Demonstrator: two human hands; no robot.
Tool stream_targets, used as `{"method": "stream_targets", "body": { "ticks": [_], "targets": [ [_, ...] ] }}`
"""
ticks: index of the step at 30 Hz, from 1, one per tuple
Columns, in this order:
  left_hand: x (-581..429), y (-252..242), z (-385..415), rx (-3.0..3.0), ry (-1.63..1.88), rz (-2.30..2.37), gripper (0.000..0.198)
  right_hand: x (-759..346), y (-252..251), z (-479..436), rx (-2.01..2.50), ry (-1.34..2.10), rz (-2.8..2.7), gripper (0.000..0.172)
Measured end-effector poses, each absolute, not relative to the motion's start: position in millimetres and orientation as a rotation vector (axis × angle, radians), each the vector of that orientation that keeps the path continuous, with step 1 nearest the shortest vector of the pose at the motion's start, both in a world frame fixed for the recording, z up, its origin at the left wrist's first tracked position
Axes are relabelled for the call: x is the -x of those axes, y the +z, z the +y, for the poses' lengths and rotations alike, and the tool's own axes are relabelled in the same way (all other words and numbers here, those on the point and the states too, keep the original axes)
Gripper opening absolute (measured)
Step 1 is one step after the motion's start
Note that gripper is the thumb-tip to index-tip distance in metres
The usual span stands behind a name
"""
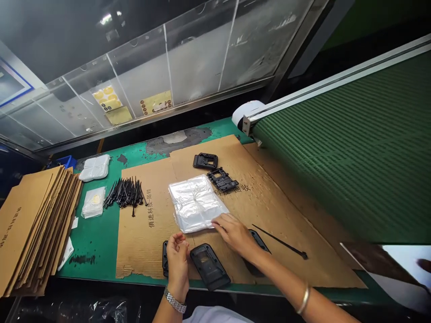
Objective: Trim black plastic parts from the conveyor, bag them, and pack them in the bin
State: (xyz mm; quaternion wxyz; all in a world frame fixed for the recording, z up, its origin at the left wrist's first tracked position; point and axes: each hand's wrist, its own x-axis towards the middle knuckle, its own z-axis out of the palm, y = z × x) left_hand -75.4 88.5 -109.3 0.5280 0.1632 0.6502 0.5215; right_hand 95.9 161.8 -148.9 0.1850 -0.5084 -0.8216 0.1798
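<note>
A tied stack of clear plastic bags (198,204) lies on a flattened cardboard sheet. My right hand (234,233) reaches to its near right corner, thumb and fingertips pinched at the edge of a bag. My left hand (179,255) is raised just below the stack with its fingers curled in; nothing shows between them. Between my hands lies a black plastic plate (210,267) with a square window. Another black plate (164,259) is partly hidden behind my left hand, and a third black plate (259,242) partly under my right forearm.
Two black plastic parts (222,179) lie beyond the bags. A single black cable tie (283,242) is at right, a pile of them (128,193) at left. Smaller bag stacks (93,202) and stacked cardboard (30,224) are farther left. A green conveyor belt (353,134) slopes along the right.
</note>
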Motion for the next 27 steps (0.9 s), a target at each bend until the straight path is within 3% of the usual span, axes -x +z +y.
{"method": "stream_targets", "body": {
  "ticks": [7, 12, 18, 24, 27],
  "targets": [
    [98.9, -140.0, 115.2, -0.850, 1.001, 1.717, 0.019, -26.5, -153.4, 195.2, 1.330, 0.683, -2.472, 0.007],
    [110.2, -147.0, 126.9, -0.943, 0.971, 1.741, 0.020, -23.1, -148.9, 197.2, 1.359, 0.840, -2.400, 0.018],
    [108.7, -137.7, 140.8, -1.195, 0.956, 1.719, 0.031, -34.0, -136.0, 212.5, 1.307, 1.164, -2.120, 0.019],
    [101.0, -116.5, 165.8, -1.447, 1.114, 1.534, 0.065, -40.6, -104.3, 229.0, 1.138, 1.540, -1.734, 0.035],
    [102.4, -100.5, 179.7, -1.528, 0.998, 1.367, 0.057, -42.7, -85.7, 222.0, 1.084, 1.654, -1.604, 0.042]
  ]
}}
